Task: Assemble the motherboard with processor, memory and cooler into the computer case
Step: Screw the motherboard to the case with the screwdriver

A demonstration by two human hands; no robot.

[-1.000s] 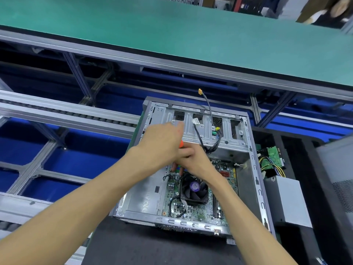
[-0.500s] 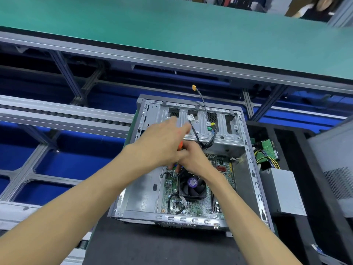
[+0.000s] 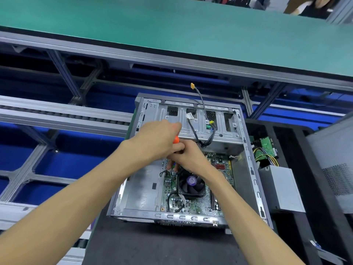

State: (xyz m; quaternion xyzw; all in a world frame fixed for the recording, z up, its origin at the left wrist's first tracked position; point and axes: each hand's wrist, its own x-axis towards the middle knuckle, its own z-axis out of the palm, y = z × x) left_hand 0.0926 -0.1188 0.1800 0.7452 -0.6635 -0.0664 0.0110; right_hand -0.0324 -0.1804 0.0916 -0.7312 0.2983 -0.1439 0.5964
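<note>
**Screwing the board down at the far edge**

From the head camera, the computer case (image 3: 191,215) lies open on the dark table (image 3: 152,245), and everything else is easiest placed from it. The motherboard (image 3: 193,205) already sits on the case floor, its cooler (image 3: 191,185) with the purple-hubbed fan near the middle; the memory slots run along the board's right side, though I cannot tell whether sticks are fitted. A loose bundle of cables (image 3: 205,138) hangs over the case's far drive cage, one lead ending in a yellow plug above the case.

Both hands meet over the board's far edge. The left hand (image 3: 158,138) is curled round the orange handle of a screwdriver (image 3: 176,139). The right hand (image 3: 186,154) is bunched just below it with fingertips (image 3: 170,166) reaching down to the board; what they pinch, shaft or screw, is hidden. A grey power supply (image 3: 282,188) lies outside the case on its right.

This looks like driving a mounting screw. To do it well, I'd keep the driver upright over the hole, steady the tip with the lower fingers, press lightly, and keep the dangling cables out from under the blade.
</note>
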